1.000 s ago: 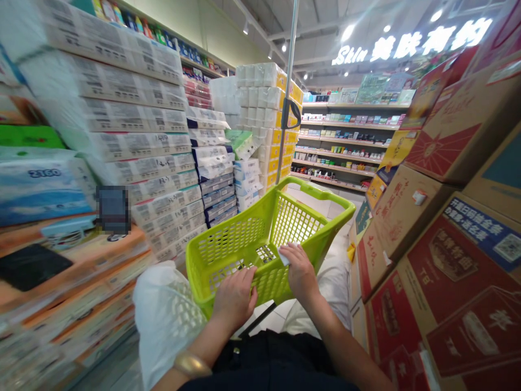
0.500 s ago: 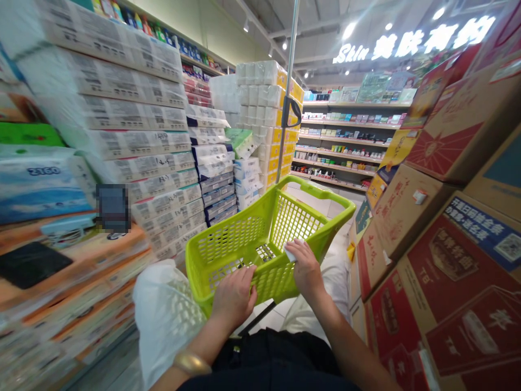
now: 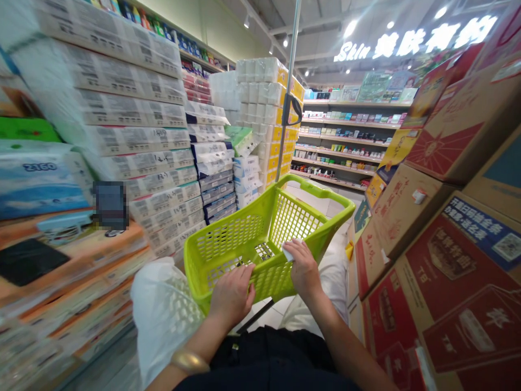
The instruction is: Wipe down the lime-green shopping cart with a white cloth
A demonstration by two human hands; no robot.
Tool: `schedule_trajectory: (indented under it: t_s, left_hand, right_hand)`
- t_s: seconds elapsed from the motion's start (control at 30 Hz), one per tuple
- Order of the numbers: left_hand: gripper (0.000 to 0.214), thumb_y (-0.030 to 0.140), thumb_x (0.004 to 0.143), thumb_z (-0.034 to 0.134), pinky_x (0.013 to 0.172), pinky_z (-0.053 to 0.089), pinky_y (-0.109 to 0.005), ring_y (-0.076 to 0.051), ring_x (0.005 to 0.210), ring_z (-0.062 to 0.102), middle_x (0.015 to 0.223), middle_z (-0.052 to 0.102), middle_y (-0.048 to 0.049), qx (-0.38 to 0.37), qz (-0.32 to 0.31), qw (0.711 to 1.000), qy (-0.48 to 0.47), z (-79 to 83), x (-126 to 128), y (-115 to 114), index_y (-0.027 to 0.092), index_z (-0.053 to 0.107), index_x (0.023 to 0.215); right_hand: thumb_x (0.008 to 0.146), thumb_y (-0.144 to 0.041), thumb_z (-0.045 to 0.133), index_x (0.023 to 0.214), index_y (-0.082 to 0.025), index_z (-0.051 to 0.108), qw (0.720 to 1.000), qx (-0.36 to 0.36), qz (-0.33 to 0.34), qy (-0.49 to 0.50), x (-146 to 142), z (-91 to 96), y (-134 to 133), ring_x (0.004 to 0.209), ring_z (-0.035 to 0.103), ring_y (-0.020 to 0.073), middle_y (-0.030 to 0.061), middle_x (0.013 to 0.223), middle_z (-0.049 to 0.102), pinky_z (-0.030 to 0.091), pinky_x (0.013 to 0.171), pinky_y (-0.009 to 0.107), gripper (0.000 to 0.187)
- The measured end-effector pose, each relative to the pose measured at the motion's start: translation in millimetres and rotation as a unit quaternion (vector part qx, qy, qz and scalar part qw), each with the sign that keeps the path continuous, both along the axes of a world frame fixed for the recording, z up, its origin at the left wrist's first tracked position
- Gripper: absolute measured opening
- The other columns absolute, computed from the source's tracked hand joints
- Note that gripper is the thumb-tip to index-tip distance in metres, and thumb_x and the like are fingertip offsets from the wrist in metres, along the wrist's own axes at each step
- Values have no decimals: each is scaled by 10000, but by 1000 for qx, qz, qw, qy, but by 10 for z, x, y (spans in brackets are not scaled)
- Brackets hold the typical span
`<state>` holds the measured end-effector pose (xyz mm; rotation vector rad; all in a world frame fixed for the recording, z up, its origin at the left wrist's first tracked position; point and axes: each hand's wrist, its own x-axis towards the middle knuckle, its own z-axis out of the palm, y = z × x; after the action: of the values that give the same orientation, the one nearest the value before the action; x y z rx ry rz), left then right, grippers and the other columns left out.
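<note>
A lime-green plastic shopping basket with perforated walls stands tilted between my knees, nothing seen lying in it. My left hand is closed over its near rim, the fingers curling inside. Farther right along the same rim, my right hand presses a white wipe against the plastic; most of the wipe is hidden under the fingers. I cannot tell whether the wipe is tissue or cloth. A dark bar runs beneath the basket, and a thin metal pole with a black bracket rises behind it.
Tall stacks of wrapped paper packs line the left. A dark phone-like slab lies on orange packs at lower left. Cardboard cartons crowd the right side. Shelves of small goods stand at the back.
My hands and the basket have shifted very slightly left in the view. Both hands keep their places on the rim, with the wipe still under the right one.
</note>
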<state>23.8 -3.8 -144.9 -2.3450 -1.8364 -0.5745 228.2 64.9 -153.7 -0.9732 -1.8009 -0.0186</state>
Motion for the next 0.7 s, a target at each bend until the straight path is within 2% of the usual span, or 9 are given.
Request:
schedule_trajectory:
  t_s: [0.07, 0.23, 0.47, 0.63, 0.7]
  left_hand:
    - [410, 206, 857, 483, 871, 483, -363, -237, 993, 625, 1136, 676, -102, 4, -1, 1000, 1, -3, -5, 2, 198, 557, 1260]
    - [414, 201, 846, 502, 871, 484, -364, -247, 1004, 629, 1127, 683, -99, 4, -3, 1000, 22, -15, -34, 7, 199, 555, 1256]
    - [405, 200, 863, 479, 864, 485, -372, -249, 1002, 630, 1138, 678, -100, 9, -3, 1000, 18, -20, -35, 10, 192, 549, 1262]
    - [403, 194, 850, 495, 859, 495, -389, -266, 994, 636, 1109, 685, -111, 7, -10, 1000, 13, -2, -34, 1, 180, 564, 1247]
    - [403, 194, 849, 497, 859, 496, -384, -264, 994, 638, 1109, 687, -110, 6, -10, 1000, 16, -1, -41, -3, 181, 565, 1245]
  right_hand:
    - [804, 22, 393, 1132, -218, 718, 1000, 2, 9, -4, -76, -23, -52, 1209, 615, 222, 76, 1143, 736, 390, 1134, 497, 521]
    - [858, -11, 422, 1172, -235, 699, 995, 13, 87, -48, -328, -84, -216, 1212, 618, 208, 64, 1171, 729, 439, 1104, 446, 475]
    - [816, 28, 388, 1116, -212, 721, 1000, 0, 17, -24, -134, 13, -106, 1192, 627, 226, 79, 1149, 734, 419, 1111, 487, 508]
    - [864, -5, 416, 1152, -224, 700, 995, 17, 78, -51, -311, -67, -215, 1215, 615, 206, 60, 1181, 725, 430, 1108, 434, 461]
    - [865, -6, 411, 1153, -221, 701, 995, 14, 83, -57, -290, -67, -204, 1218, 614, 206, 62, 1182, 724, 433, 1106, 430, 461]
